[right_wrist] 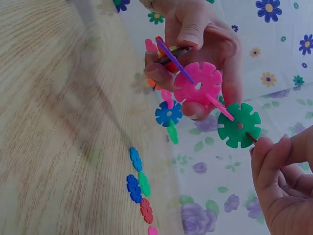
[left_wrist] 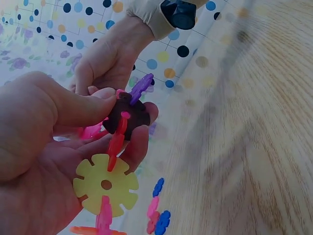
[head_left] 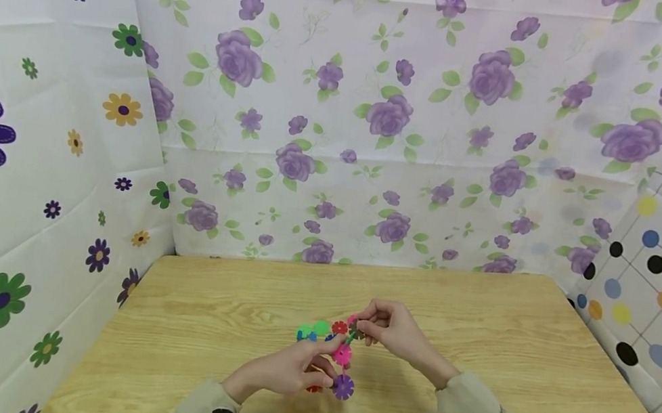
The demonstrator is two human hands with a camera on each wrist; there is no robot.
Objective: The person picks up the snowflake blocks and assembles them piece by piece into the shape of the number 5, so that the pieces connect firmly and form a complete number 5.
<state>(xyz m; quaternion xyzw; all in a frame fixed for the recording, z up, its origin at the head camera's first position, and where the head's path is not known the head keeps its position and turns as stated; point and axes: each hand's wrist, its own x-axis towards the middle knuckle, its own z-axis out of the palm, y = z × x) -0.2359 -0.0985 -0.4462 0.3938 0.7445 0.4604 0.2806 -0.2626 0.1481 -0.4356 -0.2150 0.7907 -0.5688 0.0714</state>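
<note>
A chain of slotted plastic flower discs hangs between the two hands. My left hand (head_left: 291,367) pinches a dark brown disc (left_wrist: 126,121) of this chain between thumb and fingers. From it, a purple disc (head_left: 343,386), a red disc (left_wrist: 116,142) and a yellow disc (left_wrist: 86,182) branch off. Pink discs (right_wrist: 199,78) lead from the purple one to a green disc (right_wrist: 239,117). At the green disc's edge, my right hand (head_left: 395,330) pinches a dark disc (head_left: 360,331), seen nearly edge-on in the right wrist view. Its joint with the green disc is partly covered by fingertips.
On the wooden table (head_left: 220,316), loose discs lie beyond the hands: a light green disc (head_left: 321,328), a red disc (head_left: 340,327) and a blue disc (right_wrist: 133,189) among several. Patterned cloth (head_left: 343,99) hangs behind the table and along both sides.
</note>
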